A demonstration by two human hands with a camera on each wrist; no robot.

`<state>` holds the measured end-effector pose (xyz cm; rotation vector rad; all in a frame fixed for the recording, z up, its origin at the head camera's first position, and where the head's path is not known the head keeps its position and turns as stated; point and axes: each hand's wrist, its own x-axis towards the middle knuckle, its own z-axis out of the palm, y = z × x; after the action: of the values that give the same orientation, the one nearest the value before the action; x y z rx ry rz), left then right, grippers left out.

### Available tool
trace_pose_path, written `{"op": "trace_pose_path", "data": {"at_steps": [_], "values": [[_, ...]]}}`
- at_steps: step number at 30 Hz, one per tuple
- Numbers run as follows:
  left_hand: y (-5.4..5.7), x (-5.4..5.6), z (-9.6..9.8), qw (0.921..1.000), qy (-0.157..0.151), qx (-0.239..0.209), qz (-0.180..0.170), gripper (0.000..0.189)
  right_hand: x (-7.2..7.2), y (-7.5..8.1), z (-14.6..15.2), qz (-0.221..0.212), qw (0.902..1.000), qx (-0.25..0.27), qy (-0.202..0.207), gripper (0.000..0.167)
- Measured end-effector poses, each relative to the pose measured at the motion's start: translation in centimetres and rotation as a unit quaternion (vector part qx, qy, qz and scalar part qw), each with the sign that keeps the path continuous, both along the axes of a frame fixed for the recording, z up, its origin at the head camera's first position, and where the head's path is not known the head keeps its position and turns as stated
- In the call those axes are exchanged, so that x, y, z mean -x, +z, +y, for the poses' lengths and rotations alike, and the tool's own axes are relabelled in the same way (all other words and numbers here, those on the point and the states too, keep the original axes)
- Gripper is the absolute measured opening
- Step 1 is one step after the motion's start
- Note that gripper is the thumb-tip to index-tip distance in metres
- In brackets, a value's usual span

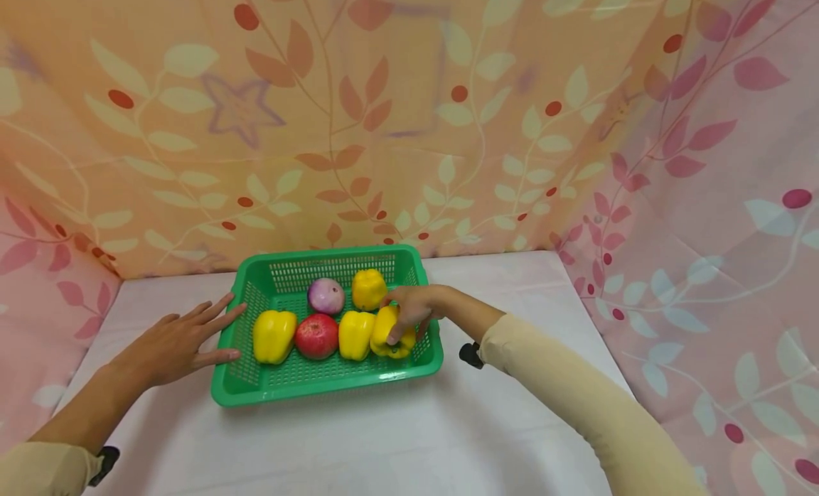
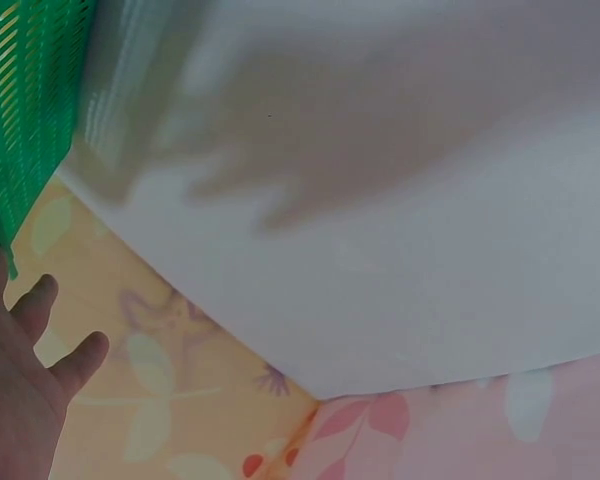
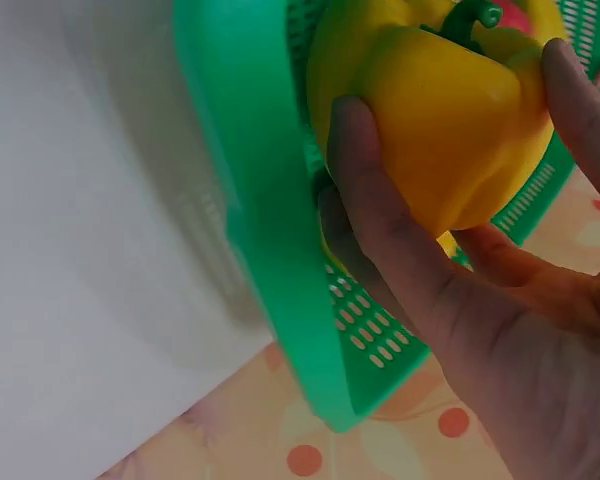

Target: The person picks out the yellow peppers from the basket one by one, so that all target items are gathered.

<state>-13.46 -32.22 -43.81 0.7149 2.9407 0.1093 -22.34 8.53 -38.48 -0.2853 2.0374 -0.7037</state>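
Yellow pepper (image 1: 382,330) gripped by right hand (image 1: 416,306) near right edge of green basket (image 1: 333,387); left hand (image 1: 175,345), fingers outstretched, at left edge.

White table (image 1: 499,425) in front of me, pale flat top, looks cloth-covered, faint creases on my near side. Green plastic basket (image 1: 333,386) directly on it, slotted walls, upright, long side facing me, roughly mid-width, close to the table's back edge. Bare top visible to my left and right of it. My fingered shadow (image 2: 310,140) falls across the surface.
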Motion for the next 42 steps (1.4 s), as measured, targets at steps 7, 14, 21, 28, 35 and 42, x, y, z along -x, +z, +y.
{"op": "trace_pose_path", "data": {"at_steps": [7,14,21,28,35,42], "values": [[0.0,-0.1,0.0,1.0000,0.002,0.005,0.004,0.086,-0.5,2.2,1.9,0.037,0.9964,0.076,0.009,0.070],[0.1,-0.1,0.1,1.0000,0.005,0.005,-0.003,0.086,-0.6,3.3,4.7,0.048,0.9830,0.175,-0.027,0.072],[-0.1,-0.1,0.1,0.9999,0.009,0.006,-0.002,0.088,0.0,3.3,7.9,0.077,0.9620,0.257,-0.050,0.072],[0.0,-0.2,0.1,0.9999,0.010,0.003,0.000,0.087,0.8,2.7,10.8,0.099,0.9407,0.314,-0.081,0.068],[-0.1,-0.2,0.1,1.0000,0.008,0.002,0.001,0.087,1.3,1.2,13.9,0.109,0.9347,0.306,-0.143,0.070],[0.0,-0.1,0.2,1.0000,0.007,0.006,0.000,0.087,2.1,-1.1,17.4,0.124,0.9310,0.270,-0.212,0.072]]}}
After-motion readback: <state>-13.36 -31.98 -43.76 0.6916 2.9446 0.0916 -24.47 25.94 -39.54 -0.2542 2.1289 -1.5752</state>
